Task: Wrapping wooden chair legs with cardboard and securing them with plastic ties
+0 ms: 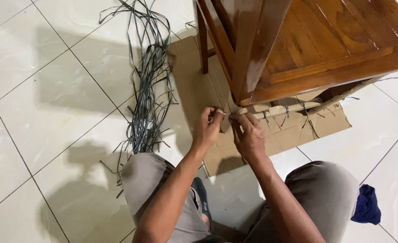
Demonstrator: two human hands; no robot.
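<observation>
- Here, left hand and right hand pinch a pale rattan rail under the glossy brown wooden chair.
- Flat brown cardboard sheet lies beneath.
- Grey plastic strips sprawl at ten o'clock.
- Dark blue cloth sits at four o'clock.

White tiled floor bears cardboard, dark strips.

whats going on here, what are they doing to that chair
A person crouches on a tiled floor with both hands at the corner of a wooden chair lying on cardboard. The left hand and right hand pinch something small where a pale cane rail, already tied at several spots, meets the frame. A bundle of dark strips lies beside them.
</observation>
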